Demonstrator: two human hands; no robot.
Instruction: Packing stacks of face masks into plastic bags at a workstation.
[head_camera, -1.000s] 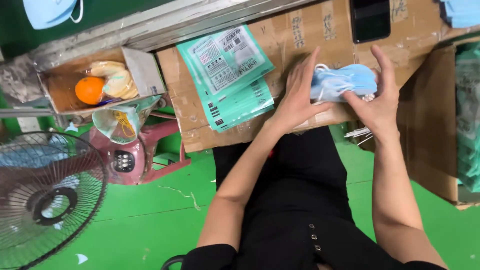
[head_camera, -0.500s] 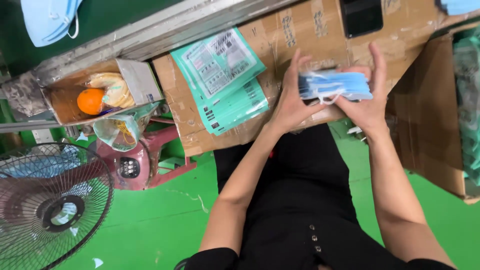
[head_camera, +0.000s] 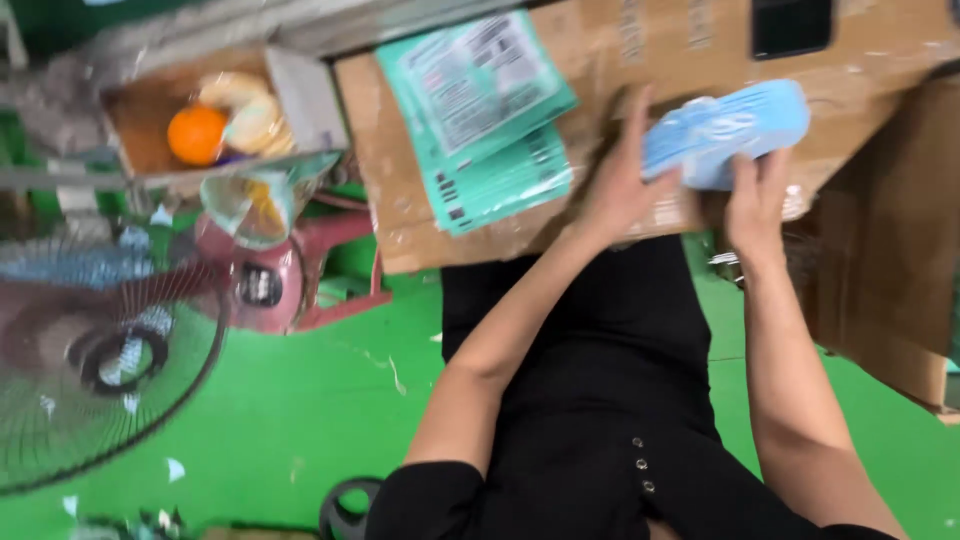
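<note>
Stack of blue face masks (head_camera: 725, 130) held up over the cardboard work surface (head_camera: 640, 60), tilted, right end higher. Right hand (head_camera: 755, 195) grips stack's lower edge from below, fingers wrapped on it. Left hand (head_camera: 620, 180) flat against stack's left end, fingers extended, touching, not clenched. Frame blurry, fine detail unclear. Left of the hands: teal printed packaging bags (head_camera: 480, 115), overlapped, on the cardboard. Black phone (head_camera: 790, 25) at top edge. Farther left: small cardboard box (head_camera: 300, 95) w/ an orange (head_camera: 195, 135); below it a floor fan (head_camera: 90, 350) on green floor (head_camera: 300, 400).
</note>
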